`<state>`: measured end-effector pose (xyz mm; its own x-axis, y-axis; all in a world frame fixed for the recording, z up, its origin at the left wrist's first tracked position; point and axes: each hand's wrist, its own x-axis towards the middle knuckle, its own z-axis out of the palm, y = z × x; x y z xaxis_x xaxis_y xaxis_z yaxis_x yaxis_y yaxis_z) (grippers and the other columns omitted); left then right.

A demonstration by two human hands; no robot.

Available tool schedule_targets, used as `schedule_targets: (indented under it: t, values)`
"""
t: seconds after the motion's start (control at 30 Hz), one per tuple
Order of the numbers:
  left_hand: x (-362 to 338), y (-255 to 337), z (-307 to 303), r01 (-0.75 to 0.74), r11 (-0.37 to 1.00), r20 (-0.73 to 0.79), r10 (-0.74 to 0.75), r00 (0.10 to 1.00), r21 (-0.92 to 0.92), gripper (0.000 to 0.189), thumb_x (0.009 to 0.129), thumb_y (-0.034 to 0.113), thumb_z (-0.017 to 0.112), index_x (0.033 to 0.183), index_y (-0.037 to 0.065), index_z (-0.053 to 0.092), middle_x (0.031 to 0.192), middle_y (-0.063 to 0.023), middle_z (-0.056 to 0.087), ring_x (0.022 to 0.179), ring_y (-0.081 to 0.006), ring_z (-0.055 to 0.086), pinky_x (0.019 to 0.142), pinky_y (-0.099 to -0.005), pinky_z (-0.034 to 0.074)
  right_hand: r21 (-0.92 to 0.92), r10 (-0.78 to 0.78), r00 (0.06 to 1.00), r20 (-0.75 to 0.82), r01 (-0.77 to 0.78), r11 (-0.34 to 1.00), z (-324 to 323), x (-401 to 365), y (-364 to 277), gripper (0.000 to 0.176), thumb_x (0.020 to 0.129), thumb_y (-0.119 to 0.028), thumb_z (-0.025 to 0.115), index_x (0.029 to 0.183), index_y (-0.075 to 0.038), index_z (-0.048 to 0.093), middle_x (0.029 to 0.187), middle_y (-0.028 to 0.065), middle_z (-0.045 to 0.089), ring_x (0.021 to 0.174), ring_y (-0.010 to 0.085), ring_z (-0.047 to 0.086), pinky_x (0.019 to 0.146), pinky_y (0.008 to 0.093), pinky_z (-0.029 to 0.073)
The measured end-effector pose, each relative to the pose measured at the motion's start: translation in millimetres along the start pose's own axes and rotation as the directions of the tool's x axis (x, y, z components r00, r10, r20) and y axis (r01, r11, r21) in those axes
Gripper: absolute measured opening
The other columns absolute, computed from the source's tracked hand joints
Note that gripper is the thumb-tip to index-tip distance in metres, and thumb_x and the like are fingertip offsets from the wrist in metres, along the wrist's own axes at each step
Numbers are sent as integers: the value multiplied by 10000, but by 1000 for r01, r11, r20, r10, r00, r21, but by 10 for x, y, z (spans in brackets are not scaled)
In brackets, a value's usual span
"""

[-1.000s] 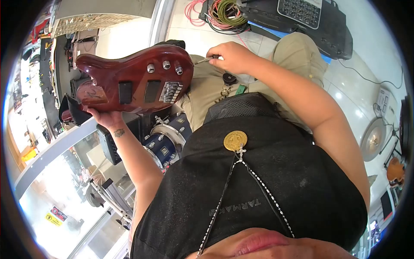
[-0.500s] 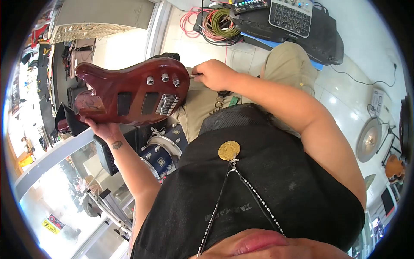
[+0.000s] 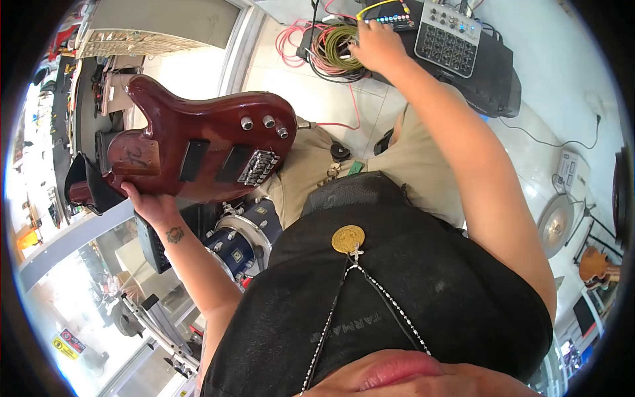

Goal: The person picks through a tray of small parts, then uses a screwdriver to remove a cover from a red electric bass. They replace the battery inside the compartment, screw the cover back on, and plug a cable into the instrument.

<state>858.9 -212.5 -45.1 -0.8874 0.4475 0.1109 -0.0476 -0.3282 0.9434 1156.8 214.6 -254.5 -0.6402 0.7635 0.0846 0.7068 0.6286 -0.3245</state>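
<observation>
My left hand (image 3: 155, 206) grips the lower edge of a glossy dark red bass guitar (image 3: 173, 155) near its neck end, thumb up over the edge. The body tilts toward me, showing two black pickups, a silver bridge (image 3: 259, 167) and three knobs. A metal plug (image 3: 304, 124) sits at the rim by the knobs, and a pink cable (image 3: 344, 126) shows beyond it. Farther off, my right hand (image 3: 381, 47) reaches to a black unit with lit buttons (image 3: 397, 21), fingers curled beside a yellow cable (image 3: 377, 6). What these fingers hold is hidden.
Coiled cables (image 3: 334, 49) lie on the tiles by my right hand. A small mixer (image 3: 448, 38) rests on a black case (image 3: 499, 79). Blue drums (image 3: 235, 245) stand below the guitar, beside a glass counter (image 3: 79, 241). A cymbal (image 3: 555, 225) is at right.
My right hand has left the guitar's rim and moved up and right to the lit unit. A plug now shows at that rim. My left hand keeps its hold; the guitar has tilted slightly.
</observation>
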Motion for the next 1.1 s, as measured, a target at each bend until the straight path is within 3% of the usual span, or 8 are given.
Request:
schedule_targets:
  t: [0.33,0.5,0.57,0.7,0.73,0.97,1.03,1.1]
  values:
    - [98,68,136,64,998,-39,-65,997,-19,590,1026,391,633,1512,110,453,1568,-103,447,1453,-334,406,1211,-551,330,-210,-6,998,57,18,978,38,-92,193,705,880,-438,748,1451,-80,541,1374,87,574,1272,300,549,1002,481,497]
    - [-27,95,383,95,992,-2,-95,995,-77,521,1025,319,656,1459,79,496,1441,-108,570,1323,-288,550,1148,-500,429,33,51,997,-59,-49,998,-150,-127,10,633,854,-364,754,1410,-113,583,1284,136,627,1163,381,613,992,495,511]
    - [9,49,339,58,996,4,-58,998,-74,453,1016,274,676,1402,75,549,1333,-87,645,1216,-264,628,1087,-459,489,280,-35,988,-148,76,957,-311,-172,-303,443,877,-277,726,1261,-66,654,1146,156,671,1091,362,648,946,458,526]
    - [-75,66,758,31,999,-91,-33,995,-29,387,996,227,702,1322,42,609,1253,-95,684,1133,-251,673,1009,-424,542,584,-331,854,-402,517,625,-962,-761,-1266,377,845,-156,714,1197,-57,623,1054,128,648,975,325,641,872,460,519]
    - [-101,79,847,40,999,-121,-41,992,-13,389,985,213,717,1312,29,613,1240,-103,688,1134,-247,671,1002,-421,546,487,-449,762,-466,645,589,-1020,-883,-1392,435,831,-98,707,1253,-76,604,996,117,625,911,319,635,835,441,521]
    - [-159,64,969,-47,994,-96,57,994,103,407,987,199,715,1334,18,604,1280,-114,679,1161,-269,670,997,-437,555,449,-555,662,-504,750,486,-852,-1177,-1880,576,803,-101,740,1351,-83,566,961,117,603,850,311,604,785,436,497]
    - [-199,88,1034,-32,996,-72,38,997,85,407,984,197,720,1332,18,607,1271,-113,683,1152,-269,674,987,-433,560,224,-671,694,-261,720,657,-970,-1207,-2007,626,790,-164,770,1369,-72,551,954,112,579,842,304,588,759,441,463]
    - [-203,93,1039,-14,999,-31,15,999,35,402,982,189,723,1329,18,614,1264,-110,686,1135,-266,680,963,-422,570,278,-627,634,-452,768,576,-894,-1217,-2038,667,785,-214,788,1403,-123,555,962,110,573,829,297,586,756,438,438]
